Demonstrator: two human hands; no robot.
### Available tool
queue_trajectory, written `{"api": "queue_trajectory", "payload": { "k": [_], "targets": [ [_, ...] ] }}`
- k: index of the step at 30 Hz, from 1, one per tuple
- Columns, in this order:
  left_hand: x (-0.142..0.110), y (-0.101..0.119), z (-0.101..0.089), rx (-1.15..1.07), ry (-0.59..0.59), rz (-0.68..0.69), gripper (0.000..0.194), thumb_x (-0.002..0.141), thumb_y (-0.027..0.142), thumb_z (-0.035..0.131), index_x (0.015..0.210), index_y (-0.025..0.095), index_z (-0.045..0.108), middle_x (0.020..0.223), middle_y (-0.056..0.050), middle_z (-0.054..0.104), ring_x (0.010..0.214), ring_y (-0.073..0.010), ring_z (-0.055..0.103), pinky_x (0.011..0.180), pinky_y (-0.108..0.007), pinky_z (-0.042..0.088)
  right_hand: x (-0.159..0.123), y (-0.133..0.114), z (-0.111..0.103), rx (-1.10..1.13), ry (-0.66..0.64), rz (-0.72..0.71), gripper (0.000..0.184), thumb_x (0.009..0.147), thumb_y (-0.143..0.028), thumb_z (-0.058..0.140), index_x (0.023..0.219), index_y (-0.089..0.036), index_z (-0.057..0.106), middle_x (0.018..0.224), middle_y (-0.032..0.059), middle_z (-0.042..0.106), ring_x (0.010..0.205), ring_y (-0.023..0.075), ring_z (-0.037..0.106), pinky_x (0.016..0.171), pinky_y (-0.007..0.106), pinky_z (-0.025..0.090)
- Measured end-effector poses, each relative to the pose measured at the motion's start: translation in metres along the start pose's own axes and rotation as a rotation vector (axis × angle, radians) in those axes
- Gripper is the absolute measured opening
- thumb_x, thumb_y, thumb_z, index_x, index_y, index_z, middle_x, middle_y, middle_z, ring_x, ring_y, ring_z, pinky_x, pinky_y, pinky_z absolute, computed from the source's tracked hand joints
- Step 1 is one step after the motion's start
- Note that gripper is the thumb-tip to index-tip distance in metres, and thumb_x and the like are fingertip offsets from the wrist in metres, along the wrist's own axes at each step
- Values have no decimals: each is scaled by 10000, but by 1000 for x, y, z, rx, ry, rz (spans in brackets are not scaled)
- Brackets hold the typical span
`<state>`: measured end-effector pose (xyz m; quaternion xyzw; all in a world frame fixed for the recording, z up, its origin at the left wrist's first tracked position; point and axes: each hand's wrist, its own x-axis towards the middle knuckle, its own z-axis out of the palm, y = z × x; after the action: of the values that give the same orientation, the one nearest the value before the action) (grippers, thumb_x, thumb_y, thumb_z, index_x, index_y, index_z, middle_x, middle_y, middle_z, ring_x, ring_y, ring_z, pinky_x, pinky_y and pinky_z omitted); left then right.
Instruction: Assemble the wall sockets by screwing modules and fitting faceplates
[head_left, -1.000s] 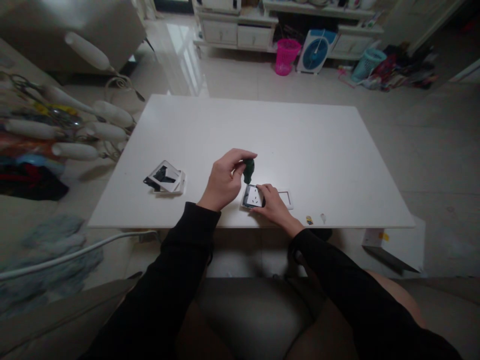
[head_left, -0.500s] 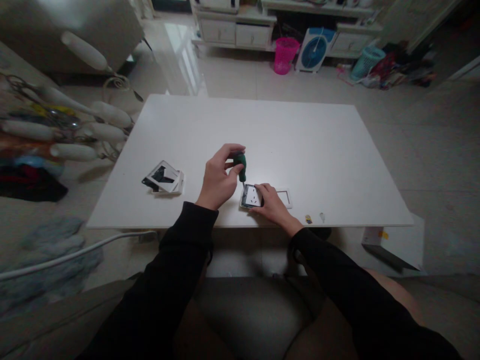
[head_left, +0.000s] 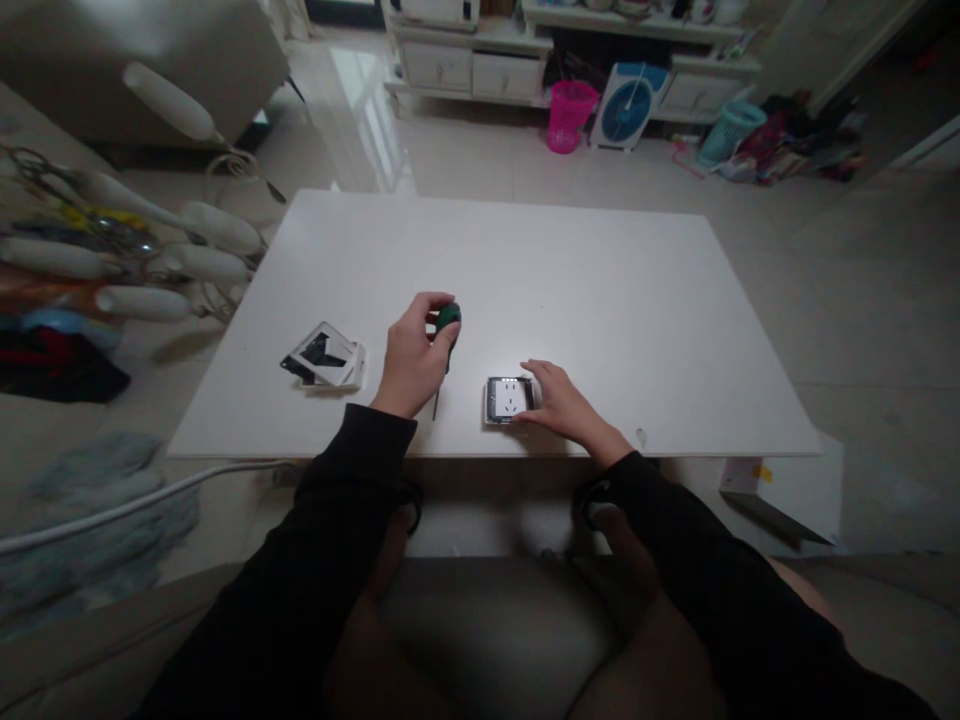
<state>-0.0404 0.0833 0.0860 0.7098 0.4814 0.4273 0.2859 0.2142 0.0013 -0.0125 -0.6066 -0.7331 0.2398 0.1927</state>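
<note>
My left hand (head_left: 416, 352) is closed around the green handle of a screwdriver (head_left: 448, 320). Its thin metal shaft points down towards the table, to the left of a white wall socket (head_left: 510, 399) and apart from it. The socket lies face up near the table's front edge, with a dark rim around its white slotted face. My right hand (head_left: 559, 402) grips the socket's right side, fingers at the far corner and thumb at the near one. Much of that right side is hidden by the hand.
Left on the white table (head_left: 600, 290) lies a stack of switch or socket frames (head_left: 328, 358). A small clear piece (head_left: 641, 437) sits near the front edge, by my right forearm. A floor lamp with white shades (head_left: 217, 228) stands close to the table's left side.
The screwdriver has come off the socket and moved left with my left hand, its tip now lower. The socket is turned straighter, and the white frame beside it is now hidden from view.
</note>
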Motion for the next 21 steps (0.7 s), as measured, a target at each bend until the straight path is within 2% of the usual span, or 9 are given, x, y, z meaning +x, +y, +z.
{"api": "queue_trajectory", "payload": {
  "k": [5, 11, 15, 21],
  "targets": [
    [-3, -19, 0, 121, -191, 27, 246, 896, 173, 648, 1136, 193, 699, 1078, -82, 771, 968, -215, 690, 933, -401, 581, -6, 22, -31, -142, -32, 48, 628, 713, -207, 860, 1298, -199, 631, 1337, 144, 625, 1268, 348, 568, 1102, 534, 497],
    [-15, -59, 20, 363, -405, -79, 274, 884, 153, 648, 1134, 178, 758, 1181, -142, 776, 1144, -316, 684, 1093, -512, 496, -19, 33, -30, -243, -119, 106, 513, 687, -97, 787, 1171, -215, 664, 1235, 126, 653, 1145, 324, 594, 936, 480, 557],
    [-25, -82, 29, 477, -448, -150, 330, 882, 131, 615, 1173, 137, 769, 1219, -171, 764, 1179, -336, 670, 1114, -493, 480, -24, 33, -27, -291, -139, 124, 539, 678, -81, 755, 1187, -213, 642, 1250, 120, 636, 1115, 304, 592, 872, 429, 546],
    [-30, -95, 36, 561, -451, -112, 382, 912, 154, 578, 1254, 106, 740, 1244, -179, 749, 1167, -327, 649, 1102, -469, 474, -27, 31, -29, -335, -153, 122, 506, 698, -162, 769, 1182, -195, 622, 1192, 121, 626, 1089, 297, 580, 840, 408, 530]
  ]
}}
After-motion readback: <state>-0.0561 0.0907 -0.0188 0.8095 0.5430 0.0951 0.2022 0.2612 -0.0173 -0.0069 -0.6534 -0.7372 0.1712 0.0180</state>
